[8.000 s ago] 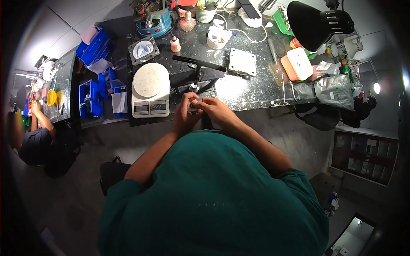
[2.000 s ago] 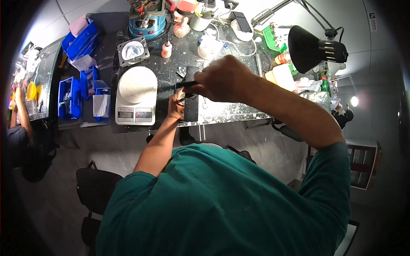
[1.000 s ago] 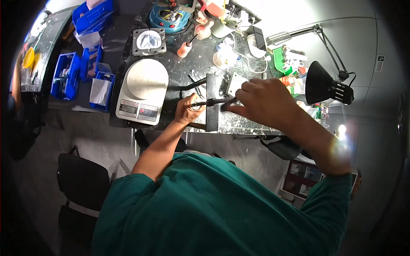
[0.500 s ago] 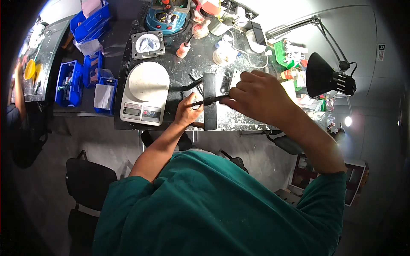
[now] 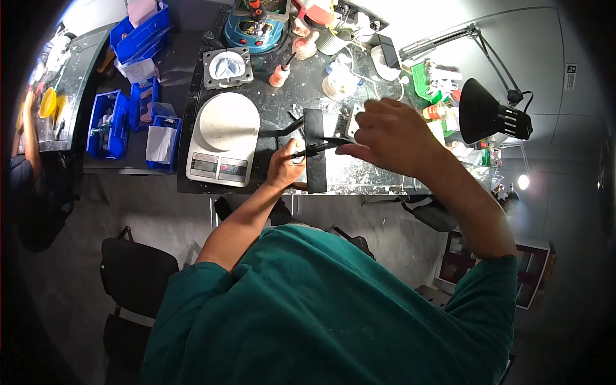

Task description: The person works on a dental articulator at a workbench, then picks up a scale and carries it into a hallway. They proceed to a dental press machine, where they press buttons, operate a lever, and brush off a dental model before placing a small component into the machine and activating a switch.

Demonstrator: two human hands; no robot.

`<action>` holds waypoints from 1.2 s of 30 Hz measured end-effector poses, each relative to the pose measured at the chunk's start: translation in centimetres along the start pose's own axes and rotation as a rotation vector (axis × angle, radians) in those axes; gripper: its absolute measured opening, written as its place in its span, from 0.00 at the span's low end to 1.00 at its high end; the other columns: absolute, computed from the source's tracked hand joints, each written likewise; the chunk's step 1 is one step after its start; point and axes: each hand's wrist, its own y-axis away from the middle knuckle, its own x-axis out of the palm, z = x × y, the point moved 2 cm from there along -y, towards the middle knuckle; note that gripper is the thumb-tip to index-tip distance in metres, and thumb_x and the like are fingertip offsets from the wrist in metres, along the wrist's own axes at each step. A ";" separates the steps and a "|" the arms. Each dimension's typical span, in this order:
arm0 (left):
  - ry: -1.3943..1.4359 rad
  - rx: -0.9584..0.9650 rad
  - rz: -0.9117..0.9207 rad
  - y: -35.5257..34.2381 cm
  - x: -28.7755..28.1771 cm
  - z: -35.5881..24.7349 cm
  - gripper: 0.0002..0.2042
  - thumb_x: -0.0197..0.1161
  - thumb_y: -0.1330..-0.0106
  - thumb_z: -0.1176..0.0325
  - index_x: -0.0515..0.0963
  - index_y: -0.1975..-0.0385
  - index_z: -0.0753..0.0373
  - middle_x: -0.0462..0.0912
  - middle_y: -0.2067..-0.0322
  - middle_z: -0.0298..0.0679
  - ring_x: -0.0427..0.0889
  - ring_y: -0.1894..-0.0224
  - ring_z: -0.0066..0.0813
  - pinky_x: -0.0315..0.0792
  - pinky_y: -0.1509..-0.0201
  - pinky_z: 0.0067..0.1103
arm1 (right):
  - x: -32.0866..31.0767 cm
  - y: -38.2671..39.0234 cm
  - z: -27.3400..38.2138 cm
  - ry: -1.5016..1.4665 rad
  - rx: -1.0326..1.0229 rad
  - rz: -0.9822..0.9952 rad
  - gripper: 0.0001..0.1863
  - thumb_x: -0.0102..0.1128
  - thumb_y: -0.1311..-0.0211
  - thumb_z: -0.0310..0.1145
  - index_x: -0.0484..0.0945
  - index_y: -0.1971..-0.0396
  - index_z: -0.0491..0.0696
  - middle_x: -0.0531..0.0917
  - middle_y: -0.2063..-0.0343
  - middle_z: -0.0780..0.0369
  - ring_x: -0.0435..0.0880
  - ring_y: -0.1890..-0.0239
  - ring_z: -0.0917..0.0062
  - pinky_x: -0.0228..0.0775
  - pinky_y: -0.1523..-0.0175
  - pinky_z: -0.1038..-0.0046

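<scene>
A black metal frame (image 5: 314, 170) with a flat upright bar stands over the front of the workbench, left of my right hand. A thin black handle (image 5: 316, 149) crosses this bar. My left hand (image 5: 284, 165) is closed around the frame's left side, next to a pale round part (image 5: 297, 154); what else its fingers cover is hidden. My right hand (image 5: 393, 138) is raised at the handle's right end, fingers curled and thumb below, with the handle's tip between them. A white kitchen scale (image 5: 218, 168) sits left of my left hand.
Behind the scale lies a metal mould (image 5: 245, 77) with a white cast. A small pink bottle (image 5: 279, 77), a white tub (image 5: 338, 86) and a blue machine (image 5: 253, 40) stand farther back. A black lamp (image 5: 482, 112) hangs right. Blue bins (image 5: 108, 131) and another person's arm (image 5: 31, 131) are left.
My right hand has risen slightly, and the handle's right end has tilted up a little. My left hand keeps its hold. The whole view has shifted slightly.
</scene>
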 end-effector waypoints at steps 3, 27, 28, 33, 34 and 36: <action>0.022 0.016 0.000 0.1 0.4 0.8 0.09 0.64 0.40 0.75 0.68 0.70 0.61 0.76 0.78 0.47 0.83 0.73 0.49 0.76 0.70 0.34 | 0.4 0.6 0.7 -0.191 0.051 -0.010 0.13 0.69 0.38 0.42 0.82 0.74 0.49 0.80 0.74 0.64 0.78 0.75 0.70 0.72 0.69 0.67; -0.109 0.090 0.032 0.3 0.0 0.6 0.08 0.66 0.39 0.70 0.72 0.68 0.60 0.82 0.76 0.46 0.85 0.71 0.47 0.80 0.69 0.32 | 0.4 0.6 0.5 0.067 -0.182 -0.206 0.21 0.64 0.44 0.30 0.81 0.49 0.63 0.72 0.36 0.68 0.73 0.36 0.69 0.70 0.34 0.63; -0.113 0.082 0.036 0.3 0.0 0.7 0.08 0.66 0.39 0.70 0.72 0.68 0.60 0.82 0.75 0.47 0.85 0.71 0.47 0.80 0.69 0.33 | 0.7 0.7 0.3 0.047 -0.163 -0.208 0.21 0.64 0.44 0.32 0.81 0.48 0.63 0.73 0.37 0.67 0.73 0.37 0.69 0.70 0.34 0.64; -0.084 0.081 0.020 0.5 0.4 1.5 0.08 0.67 0.39 0.69 0.72 0.69 0.60 0.81 0.76 0.46 0.85 0.70 0.48 0.79 0.68 0.34 | 1.3 0.8 0.3 0.171 -0.219 -0.334 0.16 0.62 0.40 0.39 0.81 0.51 0.59 0.78 0.47 0.67 0.76 0.42 0.70 0.73 0.40 0.66; -0.080 0.079 0.021 0.6 0.4 1.5 0.08 0.66 0.39 0.69 0.72 0.69 0.60 0.81 0.76 0.46 0.85 0.70 0.48 0.79 0.67 0.34 | 1.0 0.7 0.5 0.203 -0.222 -0.367 0.11 0.57 0.34 0.41 0.82 0.56 0.57 0.83 0.56 0.66 0.82 0.49 0.71 0.77 0.46 0.67; -0.118 0.072 0.007 0.7 0.5 1.5 0.09 0.66 0.39 0.69 0.71 0.69 0.60 0.81 0.76 0.45 0.85 0.71 0.47 0.79 0.68 0.34 | 0.8 0.3 1.3 0.120 -0.012 -0.073 0.15 0.59 0.35 0.48 0.84 0.61 0.53 0.84 0.67 0.65 0.84 0.59 0.70 0.78 0.51 0.64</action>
